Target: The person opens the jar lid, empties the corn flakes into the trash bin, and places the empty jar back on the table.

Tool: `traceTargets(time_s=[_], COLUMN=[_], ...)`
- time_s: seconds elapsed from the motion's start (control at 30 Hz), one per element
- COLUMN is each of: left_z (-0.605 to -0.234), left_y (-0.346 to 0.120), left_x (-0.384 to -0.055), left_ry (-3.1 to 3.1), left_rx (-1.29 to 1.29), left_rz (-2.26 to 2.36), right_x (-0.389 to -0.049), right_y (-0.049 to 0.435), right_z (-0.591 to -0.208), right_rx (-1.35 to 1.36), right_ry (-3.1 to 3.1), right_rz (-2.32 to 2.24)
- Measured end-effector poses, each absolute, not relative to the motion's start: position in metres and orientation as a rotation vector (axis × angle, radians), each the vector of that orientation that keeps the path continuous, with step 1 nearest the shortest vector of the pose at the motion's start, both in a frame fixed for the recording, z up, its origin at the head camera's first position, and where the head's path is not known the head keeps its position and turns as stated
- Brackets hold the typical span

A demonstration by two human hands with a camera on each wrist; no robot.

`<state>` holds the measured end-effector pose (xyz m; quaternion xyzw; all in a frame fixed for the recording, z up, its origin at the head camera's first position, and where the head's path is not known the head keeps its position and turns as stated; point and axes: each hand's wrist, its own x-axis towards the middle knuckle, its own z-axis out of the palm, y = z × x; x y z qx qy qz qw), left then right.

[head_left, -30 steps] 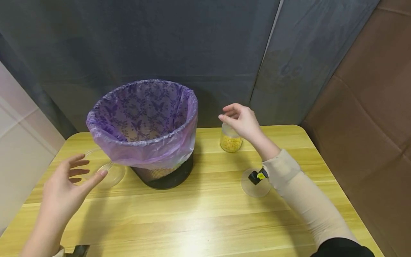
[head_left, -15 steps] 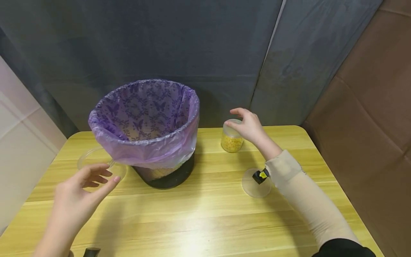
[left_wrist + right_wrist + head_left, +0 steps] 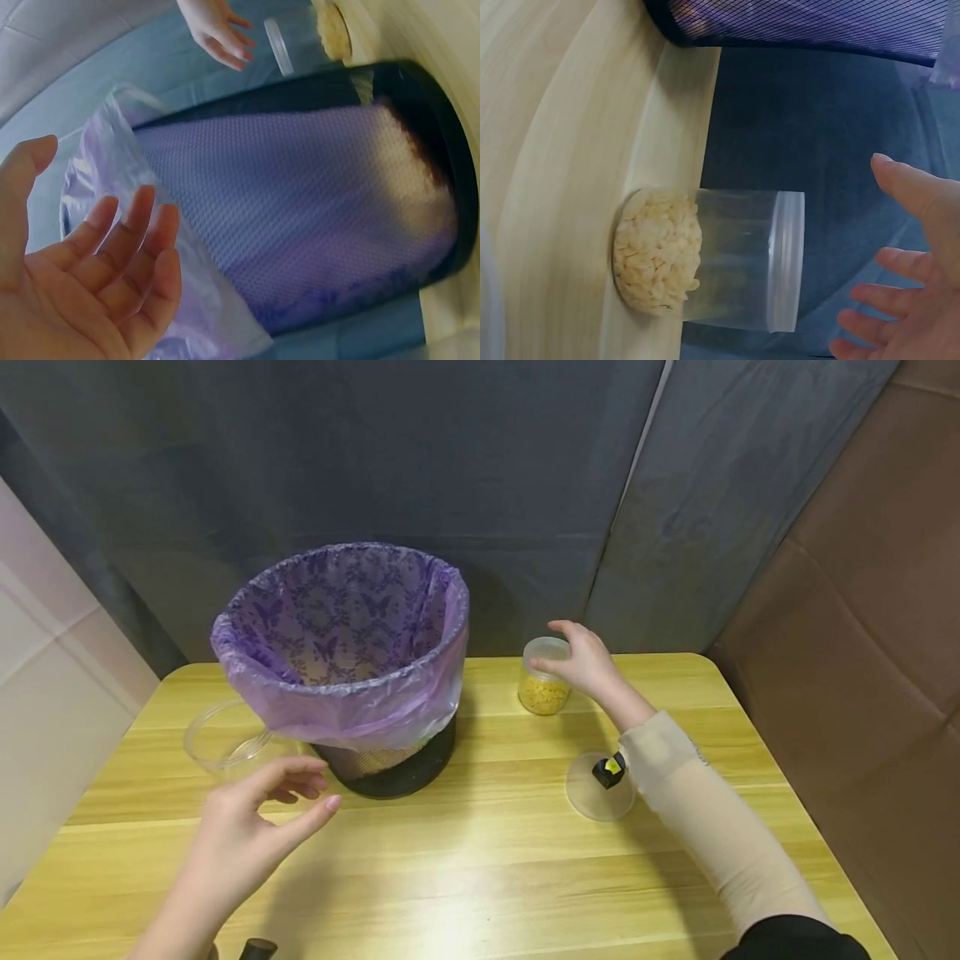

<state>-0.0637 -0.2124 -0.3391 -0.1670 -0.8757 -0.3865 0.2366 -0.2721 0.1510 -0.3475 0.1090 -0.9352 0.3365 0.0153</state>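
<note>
My left hand point(image 3: 247, 839) hovers over the table in front of the bin, holding nothing, its fingers loosely bent and its thumb apart. In the left wrist view its palm and fingers overlap the purple bag point(image 3: 187, 307). At the back right stands an upright clear jar point(image 3: 543, 695), partly filled with yellow flakes point(image 3: 658, 251). Beside the jar's top is my right hand point(image 3: 592, 664), thumb and fingers spread. In the right wrist view a gap shows between that hand and the jar's rim point(image 3: 786, 262). Under the right wrist lies a flat translucent disc point(image 3: 596, 806).
A black mesh bin point(image 3: 420, 772) lined with the purple patterned bag stands left of centre on the wooden table point(image 3: 465, 877). Behind the left hand, a clear round container point(image 3: 197, 745) sits at the table's left. Dark grey cloth point(image 3: 525, 460) hangs close behind the table.
My left hand has moved right and nearer, away from the clear round container to the front of the bin. My right hand has shifted slightly right and down beside the jar's top, spreading its fingers.
</note>
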Motion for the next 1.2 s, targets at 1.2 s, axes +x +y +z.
traceTargets(time_s=[1.2], left_z=[-0.371], left_y=[-0.155], left_x=[-0.083], left_ry=[-2.517], left_rx=[-0.744], left_rz=[-1.405], right_x=[-0.281], right_y=[0.159], right_z=[-0.381], right_rx=[0.259], right_ry=[-2.943], right_rz=[1.034])
